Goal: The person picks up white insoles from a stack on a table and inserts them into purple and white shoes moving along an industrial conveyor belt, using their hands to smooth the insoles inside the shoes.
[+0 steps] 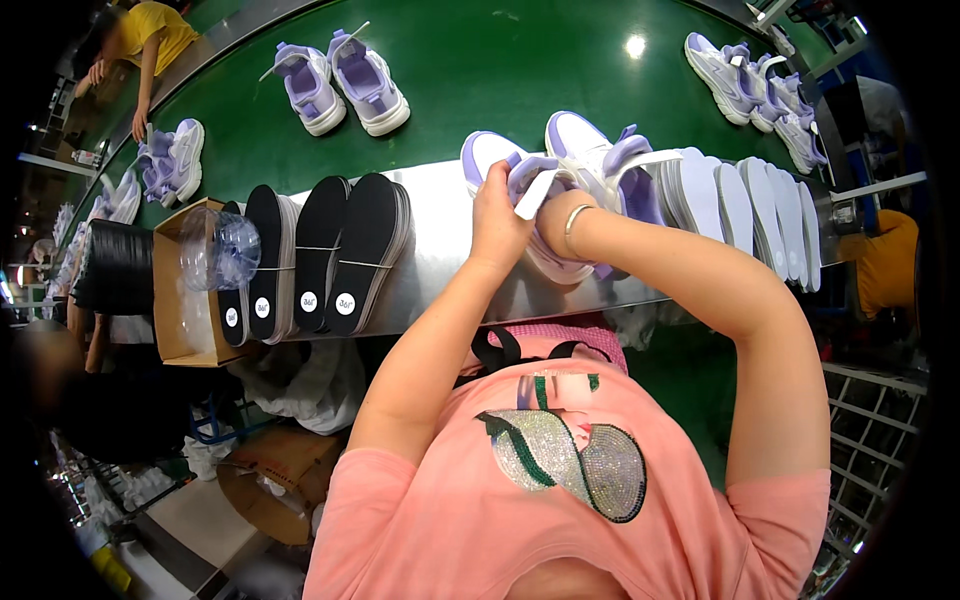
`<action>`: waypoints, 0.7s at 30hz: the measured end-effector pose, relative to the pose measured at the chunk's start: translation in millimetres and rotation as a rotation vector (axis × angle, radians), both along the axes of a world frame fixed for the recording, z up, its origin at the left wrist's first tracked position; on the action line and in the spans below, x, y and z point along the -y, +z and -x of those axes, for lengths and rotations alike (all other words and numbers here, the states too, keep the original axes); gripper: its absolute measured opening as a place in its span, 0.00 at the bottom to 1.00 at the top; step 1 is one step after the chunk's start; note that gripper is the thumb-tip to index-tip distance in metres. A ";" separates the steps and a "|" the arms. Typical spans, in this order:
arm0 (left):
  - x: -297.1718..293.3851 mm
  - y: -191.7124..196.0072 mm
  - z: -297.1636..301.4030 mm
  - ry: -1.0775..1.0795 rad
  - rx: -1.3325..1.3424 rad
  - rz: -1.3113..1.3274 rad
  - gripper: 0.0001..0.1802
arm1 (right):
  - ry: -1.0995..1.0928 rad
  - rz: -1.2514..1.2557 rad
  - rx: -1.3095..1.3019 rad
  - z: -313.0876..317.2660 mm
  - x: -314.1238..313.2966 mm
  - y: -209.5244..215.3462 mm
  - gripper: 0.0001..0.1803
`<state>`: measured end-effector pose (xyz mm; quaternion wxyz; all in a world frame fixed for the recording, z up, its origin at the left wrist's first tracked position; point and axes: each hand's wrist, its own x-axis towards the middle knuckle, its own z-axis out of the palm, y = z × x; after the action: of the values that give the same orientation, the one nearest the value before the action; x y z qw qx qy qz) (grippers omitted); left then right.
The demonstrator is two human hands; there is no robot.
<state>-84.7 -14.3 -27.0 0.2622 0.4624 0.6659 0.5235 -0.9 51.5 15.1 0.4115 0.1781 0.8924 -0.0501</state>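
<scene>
On the metal ledge in front of me sits a white and lilac sneaker. My left hand grips its collar near the tongue, fingers closed on the upper. My right hand, below a bangle, reaches down into the shoe's opening, so its fingers are hidden. Against its right side stands a second matching sneaker, its white pull strap sticking out. Right of the pair, white insoles stand in a row of stacks. Banded stacks of black insoles rest on the ledge to the left.
Beyond the ledge runs a green conveyor belt. It carries a sneaker pair and more shoes at far right. A cardboard box with clear plastic pieces stands at left. A person in yellow is at far left.
</scene>
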 end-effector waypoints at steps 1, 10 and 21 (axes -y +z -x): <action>2.0 -2.8 1.9 0.003 -0.009 -0.008 0.23 | -0.064 0.046 -0.018 -1.5 1.6 8.9 0.13; -0.1 -7.6 -0.6 0.003 0.065 -0.043 0.19 | -0.113 0.189 -0.016 -30.2 16.6 28.0 0.14; 3.6 -3.2 61.2 0.072 0.095 0.061 0.22 | -0.243 0.004 -1.122 -97.3 29.4 39.2 0.15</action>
<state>-145.8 -17.9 -30.2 0.2883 0.4047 0.6845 0.5335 96.4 22.2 54.3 -0.1336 0.2246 0.9472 -0.1856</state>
